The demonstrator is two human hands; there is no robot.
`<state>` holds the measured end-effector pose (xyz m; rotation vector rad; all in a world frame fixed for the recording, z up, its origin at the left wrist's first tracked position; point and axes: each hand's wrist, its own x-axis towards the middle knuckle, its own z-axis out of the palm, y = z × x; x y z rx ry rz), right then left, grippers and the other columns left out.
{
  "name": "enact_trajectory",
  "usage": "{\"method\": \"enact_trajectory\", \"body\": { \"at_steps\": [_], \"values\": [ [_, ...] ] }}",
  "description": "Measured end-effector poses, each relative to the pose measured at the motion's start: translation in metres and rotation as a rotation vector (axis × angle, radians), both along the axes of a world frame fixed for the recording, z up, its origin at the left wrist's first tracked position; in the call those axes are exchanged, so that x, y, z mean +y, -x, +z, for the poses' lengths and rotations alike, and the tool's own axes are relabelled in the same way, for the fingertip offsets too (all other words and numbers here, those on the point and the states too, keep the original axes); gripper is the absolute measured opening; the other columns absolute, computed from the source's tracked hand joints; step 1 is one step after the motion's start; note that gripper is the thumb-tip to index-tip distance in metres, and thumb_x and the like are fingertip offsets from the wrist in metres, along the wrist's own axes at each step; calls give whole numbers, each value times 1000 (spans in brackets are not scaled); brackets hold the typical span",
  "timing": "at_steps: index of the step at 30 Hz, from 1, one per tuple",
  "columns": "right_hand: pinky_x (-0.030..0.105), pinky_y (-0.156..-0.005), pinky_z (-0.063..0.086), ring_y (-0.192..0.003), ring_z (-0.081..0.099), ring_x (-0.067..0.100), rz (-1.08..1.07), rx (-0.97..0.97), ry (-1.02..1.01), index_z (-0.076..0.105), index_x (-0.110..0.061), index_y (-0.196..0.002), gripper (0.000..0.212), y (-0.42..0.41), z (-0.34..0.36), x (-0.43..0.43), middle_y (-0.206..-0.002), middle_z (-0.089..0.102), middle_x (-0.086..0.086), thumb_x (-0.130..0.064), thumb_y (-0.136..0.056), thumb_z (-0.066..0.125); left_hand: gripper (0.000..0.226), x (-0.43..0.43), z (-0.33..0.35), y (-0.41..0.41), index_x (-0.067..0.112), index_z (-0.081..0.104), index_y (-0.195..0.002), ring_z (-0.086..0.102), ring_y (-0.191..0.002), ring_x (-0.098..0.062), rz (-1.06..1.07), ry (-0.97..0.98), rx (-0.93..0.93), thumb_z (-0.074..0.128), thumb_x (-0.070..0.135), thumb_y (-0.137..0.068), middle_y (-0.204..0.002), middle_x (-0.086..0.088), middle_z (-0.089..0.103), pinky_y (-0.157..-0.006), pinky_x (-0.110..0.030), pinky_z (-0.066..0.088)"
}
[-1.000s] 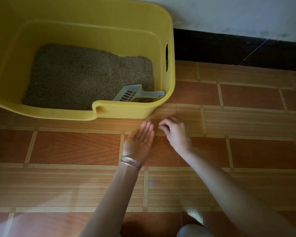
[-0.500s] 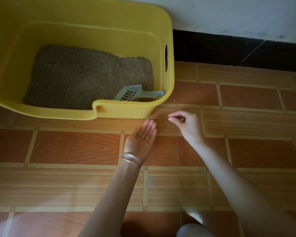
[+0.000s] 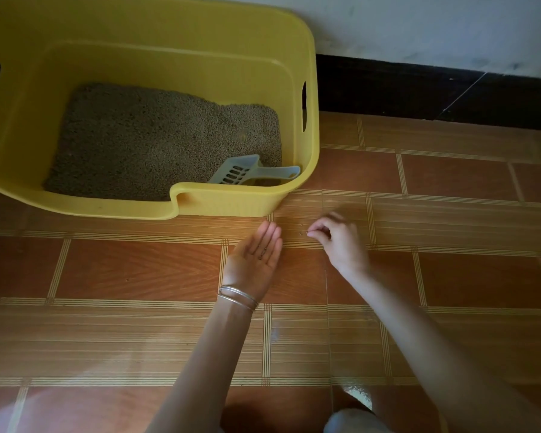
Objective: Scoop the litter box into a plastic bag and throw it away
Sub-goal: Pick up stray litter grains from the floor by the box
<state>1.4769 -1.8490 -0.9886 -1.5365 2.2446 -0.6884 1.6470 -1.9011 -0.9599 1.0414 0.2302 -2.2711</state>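
since a second ago our right hand (image 3: 341, 242) is sitting farther to the right, clear of our left hand (image 3: 256, 260).

around us, orange-brown tiled floor (image 3: 466, 276) is running up to a dark baseboard (image 3: 419, 89) under a pale wall (image 3: 419, 26). a knee (image 3: 350, 421) is poking in at the bottom edge. nothing is lying between our hands and the yellow litter box (image 3: 231, 207), which is standing on the floor at the upper left, just beyond our fingertips.

the box is holding a bed of brown-grey litter (image 3: 156, 142). a pale grey scoop (image 3: 241, 173) is lying in its near right corner, slotted head on the litter and handle reaching toward the right wall.

we are holding the left hand palm up with fingers straight and together, a few dark grains (image 3: 262, 254) resting on the palm, and two thin bangles (image 3: 236, 296) are circling the wrist. we are keeping the right hand's fingers curled, thumb and forefinger pinched together beside tiny specks (image 3: 300, 233) on the tile. whether a speck is between them is too small for us to tell.

against half a second ago, the right hand is sitting slightly lower, while the left hand, box and scoop are lying as they were.
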Motion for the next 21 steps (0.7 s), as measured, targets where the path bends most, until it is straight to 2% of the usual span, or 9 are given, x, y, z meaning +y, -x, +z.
{"method": "enact_trajectory", "body": {
  "at_steps": [1, 3, 6, 8, 13, 16, 21],
  "values": [
    [32, -69, 52, -72, 63, 19, 11, 37, -6, 70, -9, -79, 5, -1, -1, 0, -86, 65, 4, -14, -78, 71, 33, 1, 0, 0, -3, 62, -103, 61, -102, -25, 0, 1, 0, 33, 13, -98, -105, -16, 68, -93, -36, 44],
    [38, -66, 53, -73, 63, 23, 38, 131, -16, 68, -9, -80, 5, -5, -1, -1, -86, 64, 5, -14, -80, 69, 35, 2, 1, 1, -3, 62, -103, 61, -102, -25, -3, -2, -2, 32, 14, -98, -105, -16, 67, -92, -36, 44],
    [35, -63, 53, -72, 61, 23, 72, 233, 1, 66, -9, -77, 5, -8, 0, -1, -82, 64, 6, -11, -79, 70, 36, 5, 1, 2, -3, 62, -103, 61, -102, -25, -11, -2, -3, 31, 14, -99, -103, -15, 68, -89, -35, 46],
    [35, -66, 52, -73, 60, 19, 65, 174, 22, 64, -9, -79, 6, -7, -1, 0, -81, 63, 5, -11, -79, 70, 35, 6, 1, 3, -3, 62, -104, 61, -103, -25, -17, 3, -4, 31, 14, -99, -103, -15, 69, -88, -35, 47],
    [7, -66, 38, -71, 53, 7, -36, -105, 9, 65, -9, -94, 27, -1, 0, 4, -80, 62, -3, -20, -73, 76, 35, 5, 2, 0, -3, 62, -103, 60, -103, -26, -5, -8, -5, 31, 14, -99, -105, -16, 67, -93, -35, 44],
    [2, -67, 37, -70, 53, 5, -43, -123, 26, 69, -11, -88, 23, -3, -2, 4, -80, 64, -5, -21, -70, 78, 35, 5, 0, -4, -3, 63, -102, 61, -103, -25, 6, -19, 0, 32, 14, -98, -103, -16, 69, -94, -35, 44],
    [8, -62, 40, -65, 54, 3, -73, -48, 80, 71, -16, -77, 7, -7, -8, 0, -79, 67, -5, -21, -75, 75, 36, 4, -2, -5, -3, 62, -103, 60, -104, -26, 3, -23, -3, 32, 14, -99, -105, -16, 67, -96, -36, 43]
  ]
}}
